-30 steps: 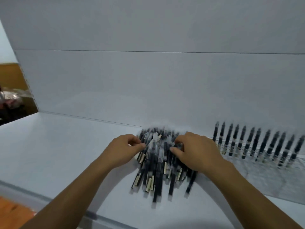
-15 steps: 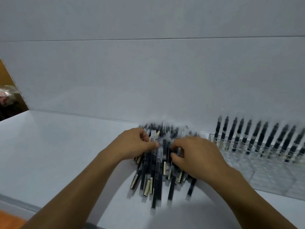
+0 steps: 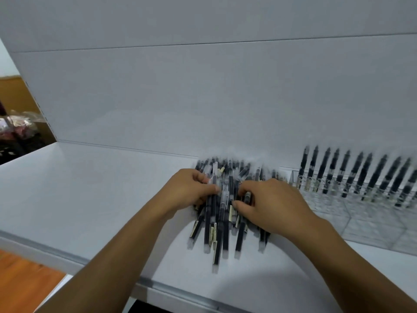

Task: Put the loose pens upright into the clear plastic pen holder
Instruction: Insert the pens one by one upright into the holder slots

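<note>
A heap of loose black pens [image 3: 220, 231] with clear caps lies on the white table [image 3: 90, 199], tips pointing toward me and toward the back wall. My left hand [image 3: 191, 188] rests on the heap's left side, thumb and fingers pinched on pens near the top. My right hand [image 3: 270, 206] lies on the heap's right side, fingers curled on other pens. To the right stands the clear plastic pen holder [image 3: 361, 220]; a row of several pens [image 3: 356, 175] stands upright along its back. The picture is blurred, so single pens are hard to tell apart.
A white wall panel [image 3: 203, 98] rises right behind the heap and the holder. The table's front edge [image 3: 158, 285] runs diagonally below my forearms, with orange wooden floor [image 3: 22, 281] beyond it at lower left. Dark clutter [image 3: 15, 129] sits far left past the table.
Both hands have drawn closer together over the middle of the heap and closed their fingers on pens. The camera has shifted a little; the holder's pens have not moved.
</note>
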Tool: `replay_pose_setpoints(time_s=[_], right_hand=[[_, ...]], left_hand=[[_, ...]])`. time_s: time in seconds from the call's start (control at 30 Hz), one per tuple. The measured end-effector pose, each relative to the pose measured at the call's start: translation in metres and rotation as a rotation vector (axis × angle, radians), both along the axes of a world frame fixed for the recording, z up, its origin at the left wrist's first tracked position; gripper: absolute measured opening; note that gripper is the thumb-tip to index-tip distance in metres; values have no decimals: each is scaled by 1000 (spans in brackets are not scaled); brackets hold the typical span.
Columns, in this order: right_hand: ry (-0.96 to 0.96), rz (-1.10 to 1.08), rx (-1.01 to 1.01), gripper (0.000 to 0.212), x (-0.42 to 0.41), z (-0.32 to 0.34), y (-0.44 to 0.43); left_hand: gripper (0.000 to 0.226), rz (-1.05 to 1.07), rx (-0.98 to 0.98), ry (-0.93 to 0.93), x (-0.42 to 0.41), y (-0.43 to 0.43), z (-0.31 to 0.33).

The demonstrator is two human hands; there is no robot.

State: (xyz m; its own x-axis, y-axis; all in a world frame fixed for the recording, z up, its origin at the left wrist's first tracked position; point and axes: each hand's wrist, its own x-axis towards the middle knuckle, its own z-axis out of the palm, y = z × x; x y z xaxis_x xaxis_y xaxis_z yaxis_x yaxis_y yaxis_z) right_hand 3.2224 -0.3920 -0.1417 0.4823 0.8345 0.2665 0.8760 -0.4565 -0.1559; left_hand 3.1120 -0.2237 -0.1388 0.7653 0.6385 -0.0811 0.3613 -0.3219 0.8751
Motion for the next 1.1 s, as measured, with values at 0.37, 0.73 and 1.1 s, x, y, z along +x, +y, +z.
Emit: replay_pose_setpoints(time_s=[0.37, 0.73, 1.1], right_hand=[[232, -9, 149, 12, 3, 14, -6], [484, 22, 515, 27, 12, 42, -41], [532, -82, 842, 12, 62, 45, -140]], left_hand=[[21, 35, 10, -48, 11, -6, 11], [17, -21, -179, -450, 19, -21, 59], [11, -301, -384, -621, 85, -122, 56]])
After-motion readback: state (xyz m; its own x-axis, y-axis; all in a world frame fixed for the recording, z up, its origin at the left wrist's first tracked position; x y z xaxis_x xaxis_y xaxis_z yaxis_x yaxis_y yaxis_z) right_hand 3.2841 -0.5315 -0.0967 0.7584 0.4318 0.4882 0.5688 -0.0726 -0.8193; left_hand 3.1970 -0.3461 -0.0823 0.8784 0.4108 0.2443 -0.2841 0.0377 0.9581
